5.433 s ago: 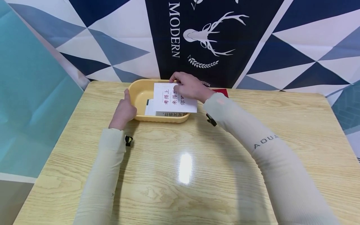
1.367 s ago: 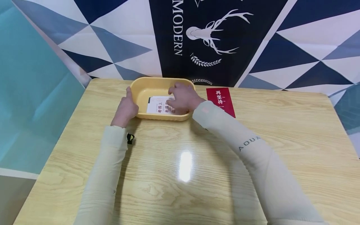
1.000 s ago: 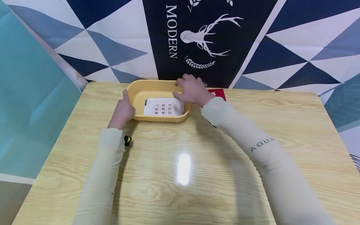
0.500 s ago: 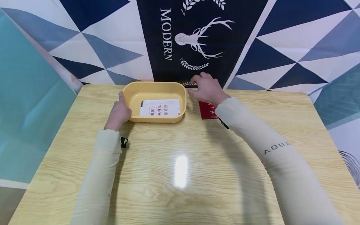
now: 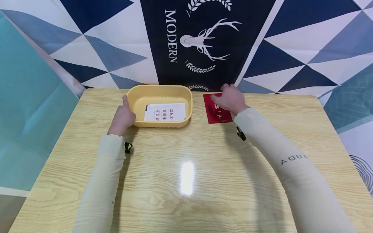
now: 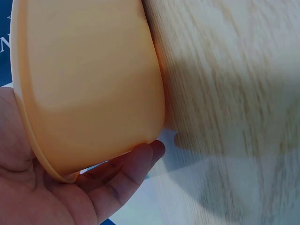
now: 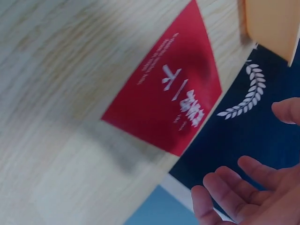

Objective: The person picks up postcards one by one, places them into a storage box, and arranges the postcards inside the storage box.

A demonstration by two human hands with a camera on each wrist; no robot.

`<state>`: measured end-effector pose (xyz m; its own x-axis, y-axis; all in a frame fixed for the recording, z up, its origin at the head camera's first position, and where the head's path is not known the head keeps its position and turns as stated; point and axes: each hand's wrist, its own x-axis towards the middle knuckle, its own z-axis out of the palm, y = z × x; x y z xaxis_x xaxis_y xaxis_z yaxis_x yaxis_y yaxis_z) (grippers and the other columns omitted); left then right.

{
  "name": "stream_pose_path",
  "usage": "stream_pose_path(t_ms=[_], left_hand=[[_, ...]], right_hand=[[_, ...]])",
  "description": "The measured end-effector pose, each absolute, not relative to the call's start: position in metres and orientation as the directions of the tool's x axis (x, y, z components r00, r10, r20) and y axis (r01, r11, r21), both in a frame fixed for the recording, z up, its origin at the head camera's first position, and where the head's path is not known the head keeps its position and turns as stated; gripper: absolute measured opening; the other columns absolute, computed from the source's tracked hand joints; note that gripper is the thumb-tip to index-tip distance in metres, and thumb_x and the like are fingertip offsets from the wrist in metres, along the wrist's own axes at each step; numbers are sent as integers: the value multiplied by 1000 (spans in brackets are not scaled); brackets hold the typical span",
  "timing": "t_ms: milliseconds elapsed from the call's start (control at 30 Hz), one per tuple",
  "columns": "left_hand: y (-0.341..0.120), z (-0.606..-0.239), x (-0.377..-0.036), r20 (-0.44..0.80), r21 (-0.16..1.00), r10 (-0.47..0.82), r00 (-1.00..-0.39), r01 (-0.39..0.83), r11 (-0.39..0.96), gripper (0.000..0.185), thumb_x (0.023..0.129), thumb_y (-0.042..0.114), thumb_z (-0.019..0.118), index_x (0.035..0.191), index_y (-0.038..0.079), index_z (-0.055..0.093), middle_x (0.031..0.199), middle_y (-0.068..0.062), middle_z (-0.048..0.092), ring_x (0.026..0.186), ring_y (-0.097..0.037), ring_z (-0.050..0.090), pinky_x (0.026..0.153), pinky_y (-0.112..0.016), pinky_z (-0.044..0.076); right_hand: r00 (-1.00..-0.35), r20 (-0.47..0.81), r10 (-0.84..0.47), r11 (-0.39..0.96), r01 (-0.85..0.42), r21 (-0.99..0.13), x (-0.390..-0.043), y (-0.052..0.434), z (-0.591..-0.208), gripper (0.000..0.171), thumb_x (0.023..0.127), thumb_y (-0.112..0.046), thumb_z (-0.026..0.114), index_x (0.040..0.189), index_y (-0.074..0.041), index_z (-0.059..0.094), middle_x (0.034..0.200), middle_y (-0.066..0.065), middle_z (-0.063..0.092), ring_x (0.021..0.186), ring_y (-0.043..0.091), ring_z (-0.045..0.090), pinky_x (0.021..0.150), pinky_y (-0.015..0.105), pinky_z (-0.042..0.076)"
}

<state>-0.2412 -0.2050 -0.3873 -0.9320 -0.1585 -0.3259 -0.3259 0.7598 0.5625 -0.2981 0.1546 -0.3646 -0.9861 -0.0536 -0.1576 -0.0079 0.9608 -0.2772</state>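
The left hand (image 5: pixel 121 117) holds the left end of a yellow plastic basin (image 5: pixel 159 124). In the left wrist view its fingers (image 6: pixel 124 178) curve round the basin's outer side and its palm lies against the rim. Inside the basin lie flat cards, a white card (image 5: pixel 178 110) with red characters uppermost. To the basin's right, a red card (image 5: pixel 211 115) with white characters lies on the table. Over its upper right part is the right hand (image 5: pixel 231 99), fingers spread apart; in the right wrist view its fingers (image 7: pixel 227 187) hold nothing and stand away from the card.
The wood-grain table (image 5: pixel 157 168) meets a patterned wall covering (image 5: pixel 195 64) close behind the basin and red card. A teal panel (image 5: pixel 26 106) borders the table at left. Light reflects off the table's middle.
The right hand lowered the white card into the basin, let go of it, and moved right to over the red card. The left hand stays at the basin's left end.
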Motion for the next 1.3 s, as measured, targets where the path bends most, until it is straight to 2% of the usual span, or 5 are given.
stream_pose_path(t_ms=[233,467,767,1067,1300], left_hand=[[-203,-386,-240,-335,567,-171,-927,-343,749,83,86,-2,34,147,10,-21,140,-35,26,113,-37,39,101,-48,35],[-204,-386,-241,-337,565,-180,-924,-351,747,85,85,-3,35,147,11,-21,142,-36,25,113,-37,40,100,-47,36],[-204,-387,-240,-318,570,-169,-933,-331,752,84,85,-3,35,148,9,-19,139,-36,28,110,-37,41,99,-47,37],[-203,-387,-240,-325,554,-169,-931,-332,764,83,86,-2,35,147,8,-20,138,-37,28,110,-37,41,100,-48,36],[-204,-388,-241,-317,559,-163,-934,-323,763,84,84,-2,35,147,8,-20,139,-37,27,109,-36,41,97,-46,36]], right_hand=[[-978,-201,57,956,111,-271,-294,165,-372,70,83,-48,56,127,6,44,123,23,48,110,34,45,90,49,46],[-962,-244,124,951,185,-247,-290,168,-379,52,82,-52,57,92,-1,58,98,16,56,87,27,52,69,37,46],[-931,-335,143,958,215,-188,-289,162,-391,65,79,-55,60,115,0,55,107,18,56,93,29,49,72,38,46],[-928,-334,162,960,227,-166,-289,159,-402,77,77,-59,60,119,4,51,110,21,49,101,32,45,81,44,48],[-934,-320,159,961,221,-168,-290,159,-403,74,75,-54,66,116,5,52,110,22,49,101,33,46,81,44,48]])
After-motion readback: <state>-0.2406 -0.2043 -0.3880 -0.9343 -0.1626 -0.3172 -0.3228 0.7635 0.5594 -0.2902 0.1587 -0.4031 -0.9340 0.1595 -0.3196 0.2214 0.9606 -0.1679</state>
